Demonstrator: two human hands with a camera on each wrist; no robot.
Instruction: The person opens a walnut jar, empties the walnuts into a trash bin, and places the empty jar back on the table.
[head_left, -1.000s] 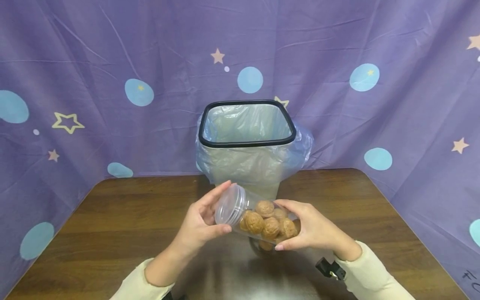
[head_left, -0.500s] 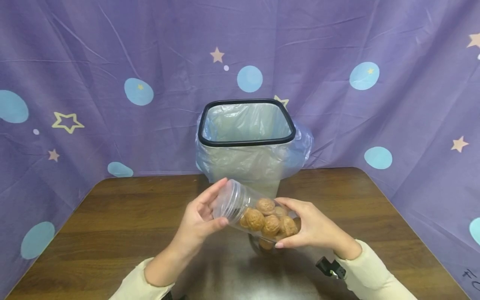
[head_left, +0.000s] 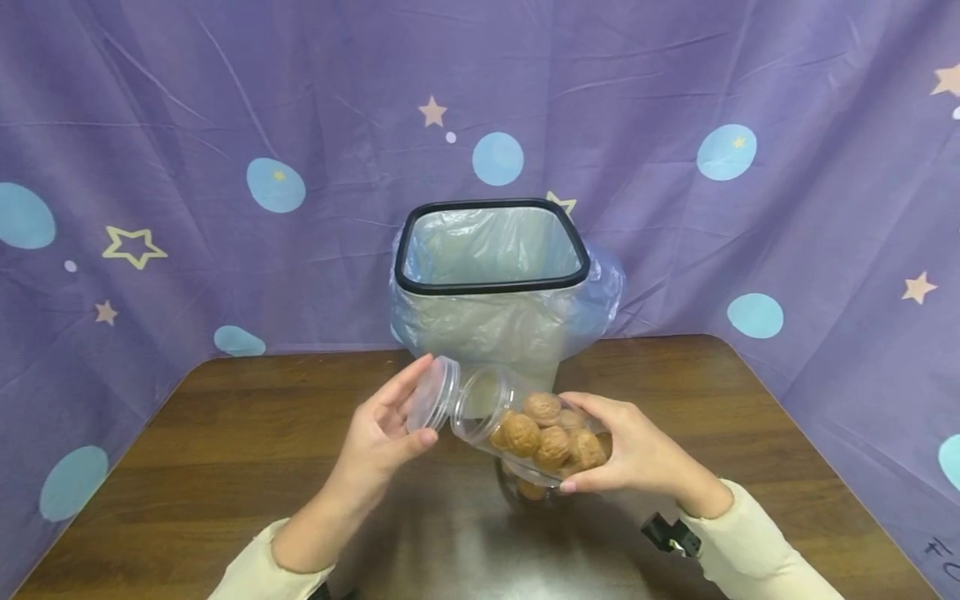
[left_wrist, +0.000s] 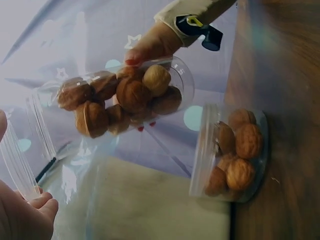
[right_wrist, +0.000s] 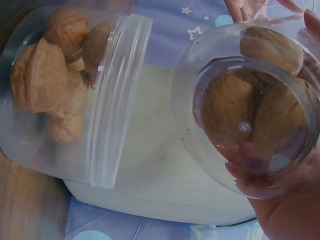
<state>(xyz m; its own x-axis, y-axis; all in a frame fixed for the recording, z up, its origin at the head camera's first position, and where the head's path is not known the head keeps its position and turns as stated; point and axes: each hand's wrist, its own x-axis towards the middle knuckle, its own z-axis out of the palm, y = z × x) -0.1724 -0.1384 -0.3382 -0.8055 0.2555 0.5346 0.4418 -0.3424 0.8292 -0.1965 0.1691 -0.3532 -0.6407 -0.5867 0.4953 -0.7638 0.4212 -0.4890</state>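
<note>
In the head view my left hand (head_left: 375,433) holds a clear round lid (head_left: 437,395) between thumb and fingers. A narrow gap separates the lid from the mouth of a clear plastic jar (head_left: 478,404). My right hand (head_left: 637,446) grips that jar near its base, tilting it with the mouth up and to the left. Several walnuts (head_left: 551,447) lie inside, toward the base. Below it, a shorter clear jar (left_wrist: 201,150) with a lid on stands on the table, also containing walnuts (left_wrist: 240,174). The tilted jar partly covers this second jar in the head view.
A pale bin with a black rim (head_left: 495,289) stands behind the hands, lined with a bluish plastic bag (head_left: 600,287). The wooden table (head_left: 262,433) reaches back to a purple patterned cloth (head_left: 337,108).
The lid has come off the jar mouth and moved left with my left hand. My right hand and the jar have shifted slightly right. The bin and shorter jar stay put.
</note>
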